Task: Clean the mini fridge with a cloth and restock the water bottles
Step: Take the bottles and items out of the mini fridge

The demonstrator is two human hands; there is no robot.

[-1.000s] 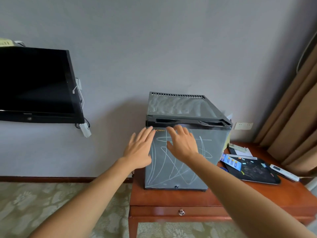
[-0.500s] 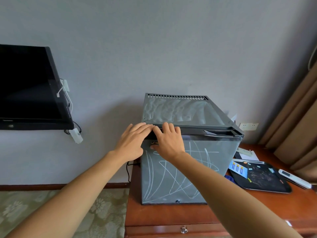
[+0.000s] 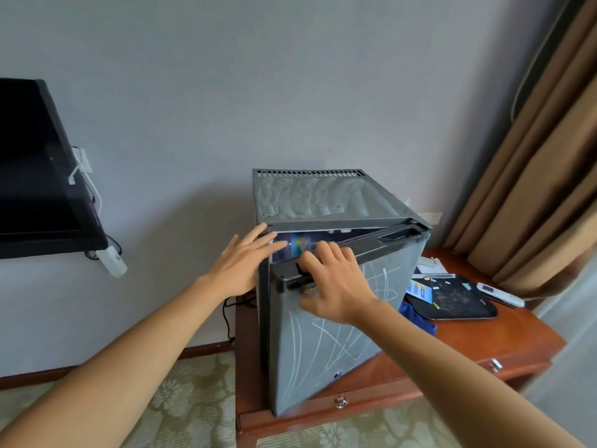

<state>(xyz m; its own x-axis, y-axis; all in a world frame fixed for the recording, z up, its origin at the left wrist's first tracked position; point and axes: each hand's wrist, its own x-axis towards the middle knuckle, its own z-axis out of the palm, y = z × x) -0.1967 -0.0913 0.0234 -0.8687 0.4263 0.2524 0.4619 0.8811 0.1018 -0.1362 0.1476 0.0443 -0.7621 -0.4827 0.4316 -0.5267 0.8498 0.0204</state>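
- Mini fridge on left part of wooden desk, back against the wall.
- Fridge door ajar, swung out at its left edge; gap along the top front shows lit interior.
- Colourful labelled item visible through the gap, too blurred to identify.
- White scribble marks across the door face; wavy smears on the fridge top.
- Right hand gripping the door's top handle ledge, fingers curled over the upper edge, thumb under.
- Left hand flat and spread wide, holding nothing, fingertips at the top left corner of the fridge body beside the gap.
- Black tray on the desk right of the fridge, dusty, with small coloured bits and a blue-and-white card on it.
- White remote just right of the tray, at the desk edge.
- Blue fabric between fridge and tray, partly hidden by the right forearm; cannot confirm whether cloth.
- Drawer knob in the desk front under the fridge.
- Wall-mounted TV far left; brown curtain at right.
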